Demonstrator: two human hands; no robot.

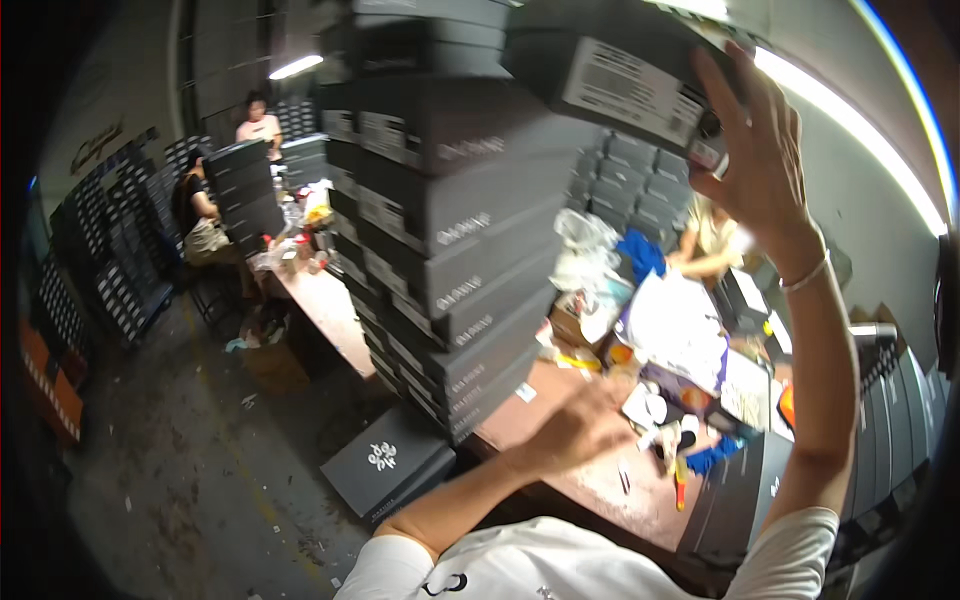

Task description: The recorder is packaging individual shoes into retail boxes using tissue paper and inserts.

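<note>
The right hand (765,165), raised high, grips a dark box (620,85) by its labelled end, thumb near the lower edge and fingers higher up. The box sits tilted near the top of a tall stack (490,230); whether the two touch, I cannot tell. The stack rises from the near edge of the table (515,415). The left hand (590,425), blurred, is over the table just right of the stack's foot, fingers loosely extended, apparently holding nothing. Right of it, toward the near edge, lies a yellow-handled tool (681,490); a white bundle (680,320) lies toward the far edge, near a co-worker (705,235). A lower box (390,460) lies below the near edge.
</note>
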